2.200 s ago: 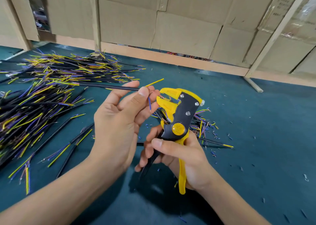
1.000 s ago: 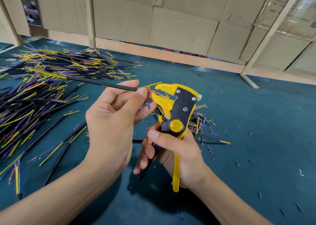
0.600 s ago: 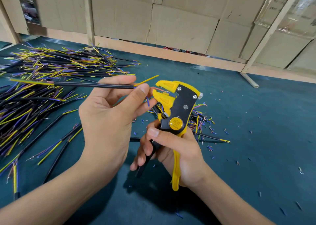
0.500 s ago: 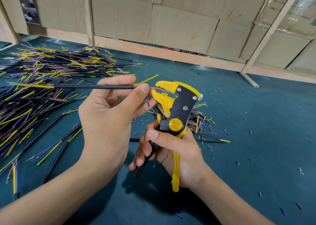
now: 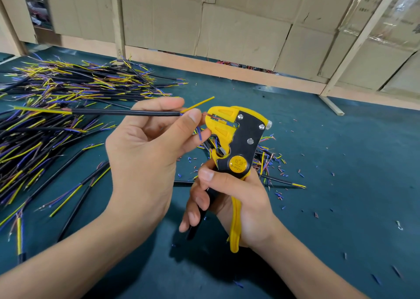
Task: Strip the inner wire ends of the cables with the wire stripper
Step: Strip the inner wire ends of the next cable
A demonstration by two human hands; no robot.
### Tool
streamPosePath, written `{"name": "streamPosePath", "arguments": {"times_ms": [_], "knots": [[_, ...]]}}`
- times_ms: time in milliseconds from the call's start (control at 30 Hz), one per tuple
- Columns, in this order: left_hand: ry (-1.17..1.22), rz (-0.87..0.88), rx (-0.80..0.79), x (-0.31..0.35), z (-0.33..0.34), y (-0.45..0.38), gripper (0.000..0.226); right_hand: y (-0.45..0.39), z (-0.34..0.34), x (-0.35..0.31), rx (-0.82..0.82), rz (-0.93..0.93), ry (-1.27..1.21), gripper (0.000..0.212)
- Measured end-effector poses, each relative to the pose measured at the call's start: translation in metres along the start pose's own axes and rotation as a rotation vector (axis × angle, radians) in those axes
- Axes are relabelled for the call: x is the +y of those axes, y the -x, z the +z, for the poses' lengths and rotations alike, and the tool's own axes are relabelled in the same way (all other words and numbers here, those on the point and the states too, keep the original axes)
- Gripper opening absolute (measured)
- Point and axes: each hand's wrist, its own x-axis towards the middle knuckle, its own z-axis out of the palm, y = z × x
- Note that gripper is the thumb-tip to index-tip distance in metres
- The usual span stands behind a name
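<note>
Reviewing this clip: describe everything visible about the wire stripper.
The wire stripper is yellow plastic with a black side plate, three silver rivets and a round yellow label. It stands roughly upright above the green table, head toward the left hand. The right hand grips its handles. A thin reddish inner wire of the held cable sits in its jaws.

Two hands (image 5: 145, 153), one wire stripper (image 5: 238, 144), and uncountably many cables (image 5: 56, 116).

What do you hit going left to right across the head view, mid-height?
Pile of cables → left hand pinching a black cable → wire stripper gripped by the right hand → small heap of cut bits → bare green mat.
</note>
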Motion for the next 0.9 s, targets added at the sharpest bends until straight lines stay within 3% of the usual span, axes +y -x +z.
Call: {"name": "streamPosePath", "arguments": {"times_ms": [700,900], "knots": [[-0.015,-0.007,0.005,0.001,0.000,-0.001,0.018,0.001,0.005,-0.003,0.020,0.038,-0.009,0.021],[-0.050,-0.006,0.024,0.000,-0.003,-0.004,0.019,0.001,0.009,-0.008,0.193,0.056,0.056,0.037]]}}
